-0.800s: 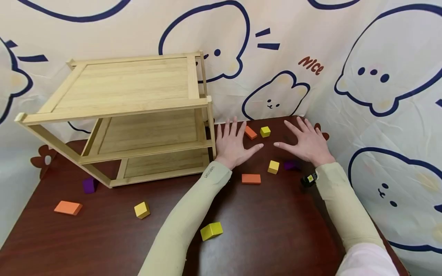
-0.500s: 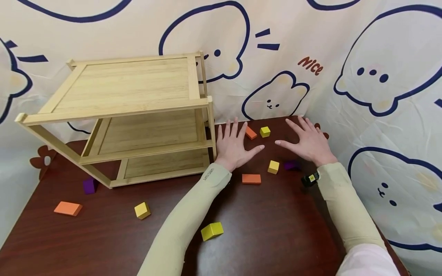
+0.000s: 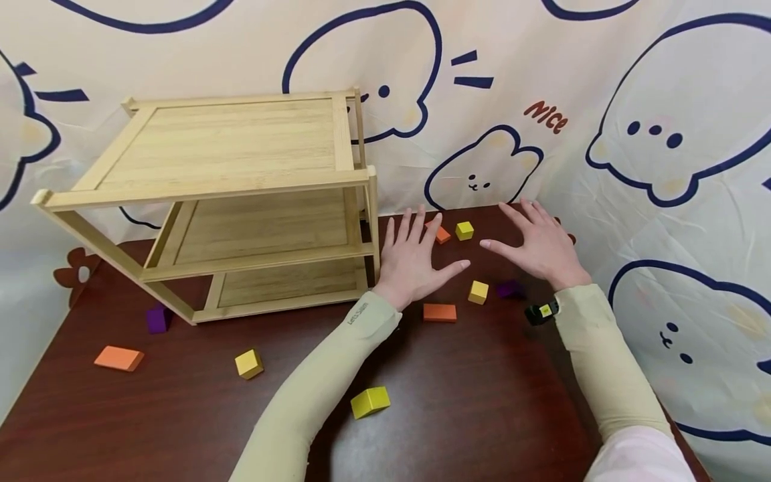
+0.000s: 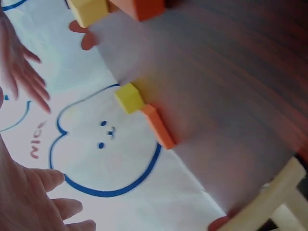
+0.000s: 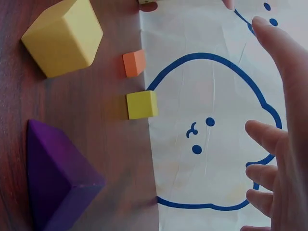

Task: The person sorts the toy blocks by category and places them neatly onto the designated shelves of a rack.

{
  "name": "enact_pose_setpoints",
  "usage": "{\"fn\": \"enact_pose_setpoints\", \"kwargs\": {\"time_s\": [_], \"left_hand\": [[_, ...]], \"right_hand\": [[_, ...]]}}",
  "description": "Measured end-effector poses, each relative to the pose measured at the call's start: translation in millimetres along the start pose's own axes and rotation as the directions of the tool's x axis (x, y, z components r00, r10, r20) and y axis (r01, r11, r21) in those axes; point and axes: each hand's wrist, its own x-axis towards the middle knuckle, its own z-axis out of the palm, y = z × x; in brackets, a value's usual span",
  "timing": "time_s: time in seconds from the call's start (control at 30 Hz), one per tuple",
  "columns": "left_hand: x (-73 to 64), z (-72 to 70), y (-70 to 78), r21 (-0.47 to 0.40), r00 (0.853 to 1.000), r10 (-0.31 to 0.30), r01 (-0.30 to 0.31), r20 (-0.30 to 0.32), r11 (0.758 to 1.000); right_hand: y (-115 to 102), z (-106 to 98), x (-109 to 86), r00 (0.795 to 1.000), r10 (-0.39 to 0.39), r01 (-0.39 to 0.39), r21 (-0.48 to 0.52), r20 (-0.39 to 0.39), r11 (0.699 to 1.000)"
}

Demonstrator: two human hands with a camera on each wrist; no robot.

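My left hand (image 3: pixel 412 264) hovers over the table beside the wooden rack's right post, its fingers spread and holding nothing. To the right, my right hand (image 3: pixel 542 248) is held out likewise, fingers apart. Near the wall between them lie an orange block (image 3: pixel 442 234), partly behind the left fingertips, and a yellow cube (image 3: pixel 464 231). Closer in are a light yellow block (image 3: pixel 478 292), a flat orange block (image 3: pixel 440 312) and a purple wedge (image 5: pixel 62 180), which sits beneath the right hand. Both wrist views show bare fingers apart from every block.
A three-tier wooden rack (image 3: pixel 223 147) stands at the back left. On the dark table (image 3: pixel 199 415) lie a purple block (image 3: pixel 158 319), an orange block (image 3: pixel 118 358), a yellow block (image 3: pixel 249 363) and a yellow-green block (image 3: pixel 370 402). Printed cloth (image 3: pixel 602 201) walls the back and right.
The left hand has shifted slightly to the right, and its fingers now cover more of the far orange block. The right hand is nearly still. The whole view has tilted a little.
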Motion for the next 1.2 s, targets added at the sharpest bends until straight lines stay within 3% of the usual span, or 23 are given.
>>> {"fn": "enact_pose_setpoints", "kwargs": {"time_s": [0.4, 0.7, 1.0, 1.1, 1.2], "left_hand": [[-21.6, -31.6, 8.8, -0.075, 0.989, 0.148, -0.149, -0.018, 0.986], [-40.6, -49.6, 6.0, -0.091, 0.958, 0.269, -0.278, -0.101, 0.956], [-70.6, -58.6, -1.5, -0.118, 0.917, 0.359, -0.381, -0.175, 0.917], [-81.9, -59.9, -5.5, -0.134, 0.912, 0.375, -0.398, -0.168, 0.908], [-92.0, -60.2, -10.7, -0.135, 0.916, 0.373, -0.392, -0.149, 0.910]], "right_hand": [[-9.7, -9.1, -1.1, 0.995, -0.052, 0.052, 0.001, -0.081, 0.999], [-20.4, -14.9, -2.4, 0.992, -0.062, 0.065, 0.021, -0.111, 0.998], [-34.9, -19.9, -5.8, 0.972, -0.126, 0.144, 0.077, -0.197, 0.987], [-40.6, -21.5, -7.0, 0.965, -0.146, 0.170, 0.092, -0.218, 0.981], [-46.5, -22.7, -7.4, 0.959, -0.170, 0.196, 0.102, -0.226, 0.975]]}}
